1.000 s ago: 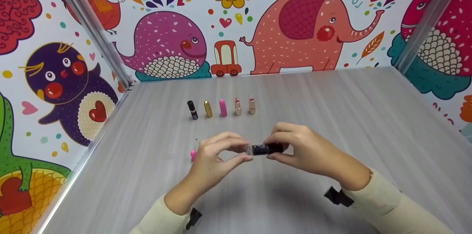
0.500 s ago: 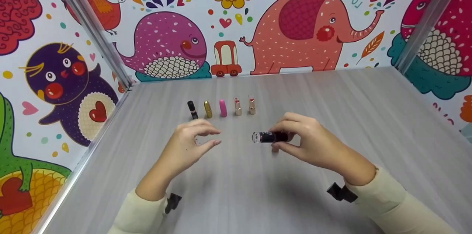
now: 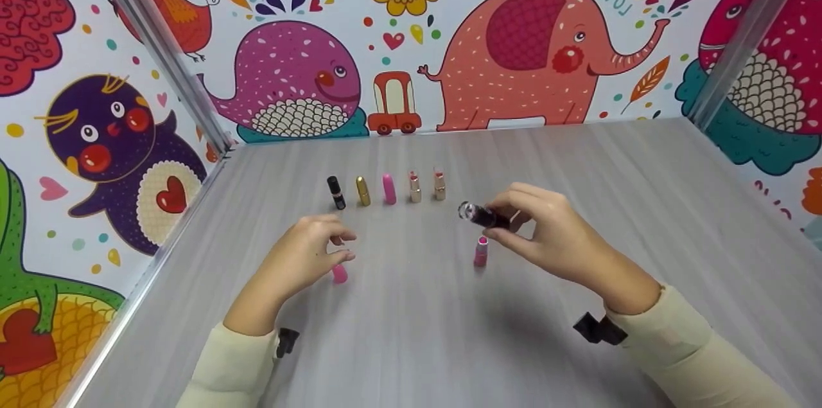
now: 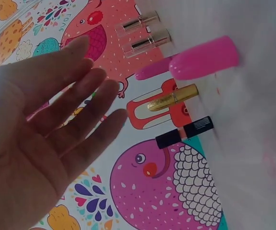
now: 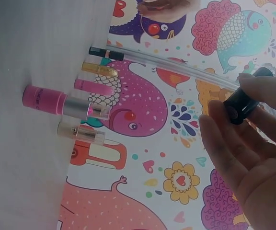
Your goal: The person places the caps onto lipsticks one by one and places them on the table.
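My right hand (image 3: pixel 549 238) pinches a black lipstick tube (image 3: pixel 481 215) with a clear end, held tilted above the table. Just below it stands an uncapped pink lipstick (image 3: pixel 480 252) with a silver band, seen larger in the right wrist view. On the left, my left hand (image 3: pixel 305 257) holds nothing, its fingers loosely bent in the head view. A bright pink cap-like piece (image 3: pixel 340 274) stands beside its thumb, partly hidden by the hand. In the left wrist view that pink piece (image 4: pixel 205 57) is apart from the fingertips.
Farther back stands a row of lipsticks: a black one (image 3: pixel 336 193), a gold one (image 3: pixel 363 191), a pink one (image 3: pixel 389 189) and two clear-topped gold ones, the nearer to centre (image 3: pixel 415 187) and the rightmost (image 3: pixel 439 185). Printed cartoon panels (image 3: pixel 398 29) wall the table (image 3: pixel 398 344).
My left hand has let go of the black tube and moved left to the pink piece. My right hand has lifted the tube up and right and tilted it, uncovering the standing pink lipstick.
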The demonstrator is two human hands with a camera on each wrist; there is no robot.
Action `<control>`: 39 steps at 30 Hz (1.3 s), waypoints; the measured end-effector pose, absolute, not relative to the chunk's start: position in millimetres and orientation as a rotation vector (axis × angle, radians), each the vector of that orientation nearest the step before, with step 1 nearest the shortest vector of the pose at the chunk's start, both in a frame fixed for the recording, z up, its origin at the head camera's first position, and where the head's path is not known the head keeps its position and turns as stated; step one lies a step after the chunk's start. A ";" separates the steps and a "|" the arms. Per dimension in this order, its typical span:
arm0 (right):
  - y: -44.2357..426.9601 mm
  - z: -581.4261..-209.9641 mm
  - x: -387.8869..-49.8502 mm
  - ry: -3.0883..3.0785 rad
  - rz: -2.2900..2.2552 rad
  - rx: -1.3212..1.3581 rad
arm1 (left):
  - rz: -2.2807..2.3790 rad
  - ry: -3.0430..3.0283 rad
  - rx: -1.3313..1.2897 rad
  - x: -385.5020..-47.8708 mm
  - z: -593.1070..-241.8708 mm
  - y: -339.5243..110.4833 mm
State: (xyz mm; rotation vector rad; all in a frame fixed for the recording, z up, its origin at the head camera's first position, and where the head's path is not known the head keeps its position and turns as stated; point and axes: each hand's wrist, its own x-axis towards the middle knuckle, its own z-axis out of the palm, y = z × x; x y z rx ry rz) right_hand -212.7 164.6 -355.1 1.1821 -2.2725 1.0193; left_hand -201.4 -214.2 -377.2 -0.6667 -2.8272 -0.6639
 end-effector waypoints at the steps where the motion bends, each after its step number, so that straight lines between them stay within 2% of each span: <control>1: 165.5 -354.8 -213.9 -2.286 1.022 1.160 | -0.666 -2.827 -0.666 -201.8 -377.4 -214.5; 11: 173.5 -362.2 -239.2 -2.388 1.036 0.948 | -0.693 -2.971 -0.547 -206.6 -383.7 -221.6; 19: 175.1 -370.8 -259.5 -2.464 1.125 0.825 | -0.684 -3.048 -0.549 -209.0 -390.3 -225.8; 39: 166.0 -405.4 -310.8 -2.621 1.236 0.612 | -0.621 -2.936 -0.775 -217.6 -410.3 -228.6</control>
